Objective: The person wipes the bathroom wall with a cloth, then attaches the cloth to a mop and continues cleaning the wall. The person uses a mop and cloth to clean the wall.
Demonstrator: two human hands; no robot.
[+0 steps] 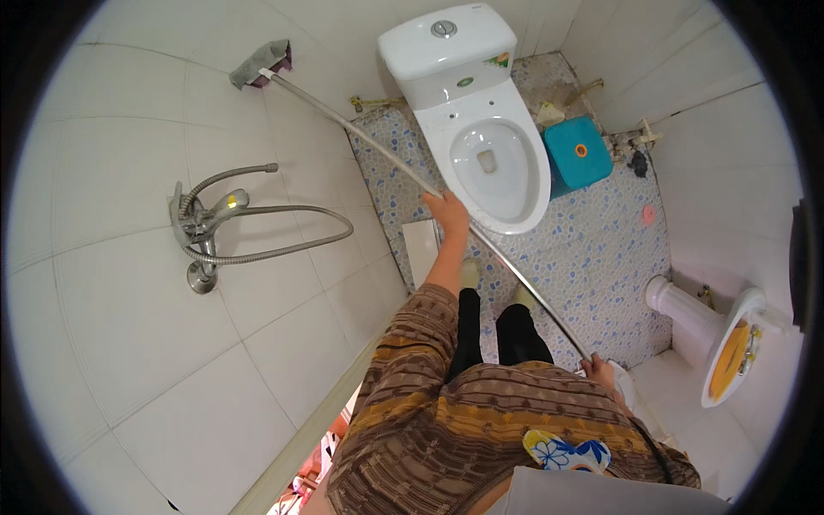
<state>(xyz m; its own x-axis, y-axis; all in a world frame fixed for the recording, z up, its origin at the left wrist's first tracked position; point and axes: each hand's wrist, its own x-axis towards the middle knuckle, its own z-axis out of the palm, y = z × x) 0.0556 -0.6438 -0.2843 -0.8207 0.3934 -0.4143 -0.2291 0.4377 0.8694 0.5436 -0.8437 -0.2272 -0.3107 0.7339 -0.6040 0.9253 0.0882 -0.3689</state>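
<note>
A long metal pole (373, 143) runs slantwise across the view. My left hand (449, 214) grips it near its middle, just in front of the toilet bowl. My right hand (600, 373) is closed around the lower end, beside my hip. At the far end, a head wrapped in grey cloth (261, 64), with some purple showing beneath, is up against the white tiled wall (129, 154). The white toilet (430, 117) stands ahead of me with its bowl uncovered and a little water in the bottom.
On the left wall is a chrome shower mixer (203, 222) with a looped metal hose (344, 228). A teal bin (579, 158) with an orange-ringed lid stands right of the toilet. A pedestal washbasin (711, 393) holds something orange. Pebble-patterned flooring (599, 257) lies beneath.
</note>
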